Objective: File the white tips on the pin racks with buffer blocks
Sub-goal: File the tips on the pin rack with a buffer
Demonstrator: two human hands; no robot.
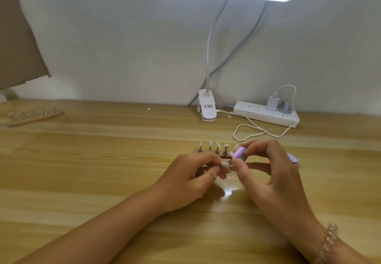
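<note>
Pink-and-lilac buffer block (239, 154) is pinched between the thumb and fingertips of the right hand (272, 173), its lower edge touching or just beside a white tip (224, 164). The left hand (198, 173) curls round that tip, thumb and forefinger nipping it to steady it. Both hands are close together over the near wooden pin rack (224, 157), which lies on the wooden tabletop (103, 171). Whether the tip is seated on its pin or lifted just clear is hidden by the fingers. Behind them a row of other tips (210, 144) stands upright on the rack's pins, and a second pin rack (35, 117) lies well apart at the far left. A lilac object (292, 157), perhaps another block, peeks out behind the right hand. The step in hand looks to be filing this one tip, with most of the rack likely yet to do. The next move calls for short, light strokes along the tip's edge with the left pinch held firm, since too much pressure could pop the tip off its pin.
</note>
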